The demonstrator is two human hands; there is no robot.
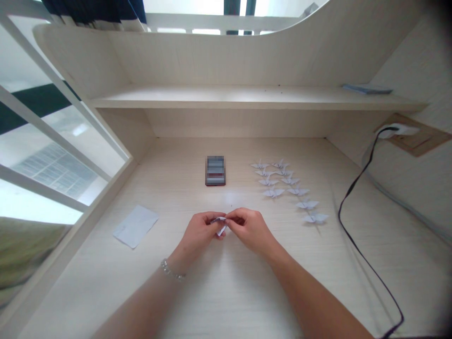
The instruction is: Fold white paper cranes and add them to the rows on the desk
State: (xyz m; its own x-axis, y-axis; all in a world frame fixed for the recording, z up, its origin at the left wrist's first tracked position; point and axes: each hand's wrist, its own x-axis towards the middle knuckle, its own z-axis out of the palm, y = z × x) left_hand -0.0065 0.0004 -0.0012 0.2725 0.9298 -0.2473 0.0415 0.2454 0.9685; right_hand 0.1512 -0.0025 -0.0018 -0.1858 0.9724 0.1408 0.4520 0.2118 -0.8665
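Observation:
Just in front of me, over the desk, a small folded piece of white paper is pinched between my two hands. My left hand wears a beaded bracelet at the wrist and grips the paper from the left, fingers behind and thumb in front. My right hand is closed, its thumb and forefinger pinching the paper's upper right edge. Part of the paper is covered by my fingers. Several white paper cranes stand in two rows to the right. On the left lies a flat sheet of white paper.
A phone with a blurred screen lies beyond my hands on the desk. A black cable runs from the wall socket down the right side. Above the desk's back is a shelf; white bars stand at left.

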